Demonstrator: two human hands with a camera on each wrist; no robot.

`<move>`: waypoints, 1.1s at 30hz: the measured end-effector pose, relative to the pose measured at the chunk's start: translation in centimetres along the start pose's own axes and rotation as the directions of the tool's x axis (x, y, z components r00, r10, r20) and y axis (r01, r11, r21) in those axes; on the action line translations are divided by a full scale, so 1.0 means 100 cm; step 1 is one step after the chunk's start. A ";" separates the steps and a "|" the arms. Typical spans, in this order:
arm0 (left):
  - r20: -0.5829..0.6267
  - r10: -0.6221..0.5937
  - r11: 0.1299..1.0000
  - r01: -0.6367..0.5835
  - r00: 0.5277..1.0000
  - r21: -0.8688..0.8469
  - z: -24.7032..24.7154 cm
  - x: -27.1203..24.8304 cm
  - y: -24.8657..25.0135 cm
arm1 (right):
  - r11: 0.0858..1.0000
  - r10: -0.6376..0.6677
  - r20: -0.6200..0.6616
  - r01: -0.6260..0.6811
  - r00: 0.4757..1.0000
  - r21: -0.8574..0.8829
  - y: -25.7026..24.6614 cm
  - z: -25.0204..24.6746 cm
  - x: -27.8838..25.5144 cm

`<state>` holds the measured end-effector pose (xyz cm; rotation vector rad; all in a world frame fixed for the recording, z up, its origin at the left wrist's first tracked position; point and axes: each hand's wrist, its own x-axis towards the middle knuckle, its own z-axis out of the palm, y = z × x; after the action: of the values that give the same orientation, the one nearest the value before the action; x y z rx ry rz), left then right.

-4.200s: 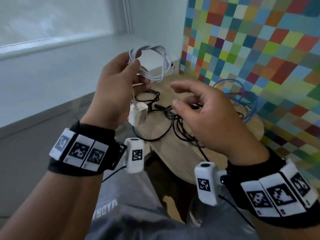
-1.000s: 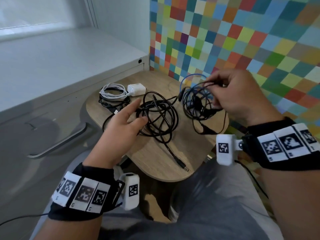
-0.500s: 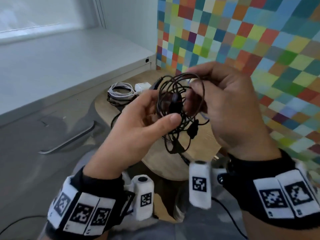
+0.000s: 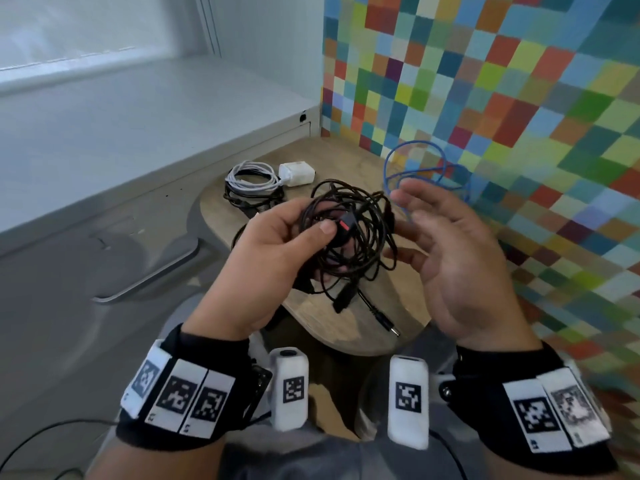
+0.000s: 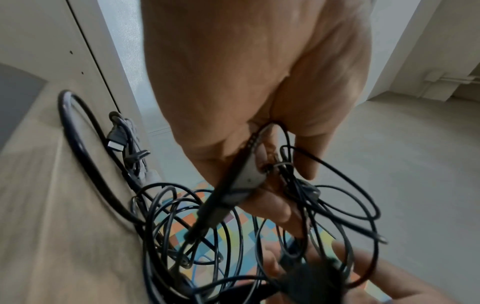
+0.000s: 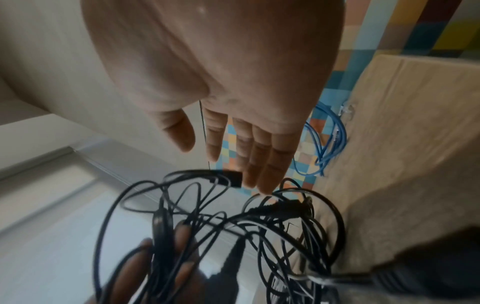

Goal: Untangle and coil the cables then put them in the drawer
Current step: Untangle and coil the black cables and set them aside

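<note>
A tangled bundle of thin black cable hangs above the wooden table; my left hand grips it, thumb on a connector with a red mark. In the left wrist view my left hand curls round a plug and several loops of the black cable bundle. My right hand is held open just right of the bundle, fingers straight and holding nothing. The right wrist view shows that right hand spread above the black cable bundle. The grey drawer front with its handle is shut, at left.
A coiled white cable with its white charger lies at the table's back left over a dark cable. A loose blue cable lies by the coloured tiled wall. A black barrel plug rests near the table's front edge.
The right hand lifted the thin black bundle off the table and both hands held it. Now the right hand has let go and opened, and the left hand alone holds the bundle.
</note>
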<state>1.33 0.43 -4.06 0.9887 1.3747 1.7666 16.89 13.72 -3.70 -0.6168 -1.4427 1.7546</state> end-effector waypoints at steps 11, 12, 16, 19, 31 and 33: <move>-0.013 0.037 0.997 -0.036 0.999 0.073 -0.001 0.001 -0.003 | 0.975 -0.182 -0.024 0.177 0.983 -0.134 0.010 0.009 -0.004; -0.018 0.035 0.996 -0.033 0.999 0.084 -0.001 0.001 -0.003 | 0.972 -0.201 -0.036 0.195 0.979 -0.134 0.009 0.008 -0.004; -0.055 0.027 0.990 -0.019 0.998 0.139 0.004 0.002 -0.009 | 0.936 -0.307 -0.050 0.292 0.950 -0.199 0.005 0.006 -0.007; -0.078 0.025 0.990 -0.014 0.997 0.141 0.007 0.002 -0.013 | 0.891 -0.332 -0.006 0.312 0.943 -0.330 0.007 0.005 -0.007; 0.063 -0.046 0.997 0.049 0.997 -0.056 0.001 0.002 -0.019 | 0.799 -0.326 0.058 0.308 0.944 -0.517 0.014 -0.009 -0.002; 0.076 -0.032 0.999 0.033 0.997 -0.015 0.005 0.002 -0.019 | 0.801 -0.278 0.097 0.286 0.956 -0.527 0.017 -0.008 -0.002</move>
<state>1.77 1.25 -5.86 1.0092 1.3204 1.6968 17.21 13.90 -5.55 -0.6273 -1.9466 1.1162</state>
